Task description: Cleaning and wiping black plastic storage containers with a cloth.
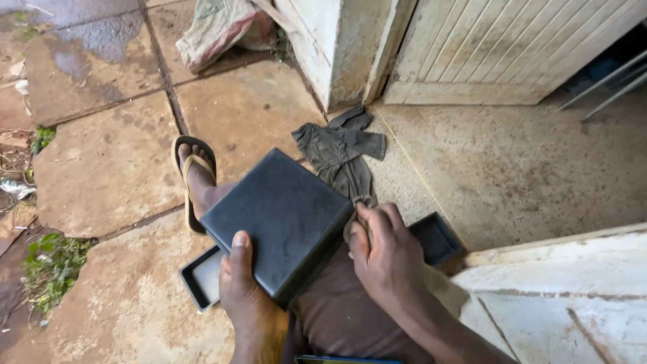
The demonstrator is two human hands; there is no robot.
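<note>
My left hand [246, 296] grips the near edge of a dark square box lid or tile-like block [280, 216], thumb on top, holding it tilted over my lap. My right hand [384, 259] is closed on a small grey cloth [358, 205] pressed against the block's right edge. Under the block lies a shallow black tray [202, 276], with another black tray part [438, 237] showing to the right. My foot in a yellow-strapped sandal [195, 178] rests on the stone paving.
A dark grey rag [340, 152] lies on the ground by the doorstep. A whitish wooden door [499, 47] and post stand behind it, a pale painted slab [559, 296] at right. A sack [219, 27] lies at the top, weeds [50, 266] at left.
</note>
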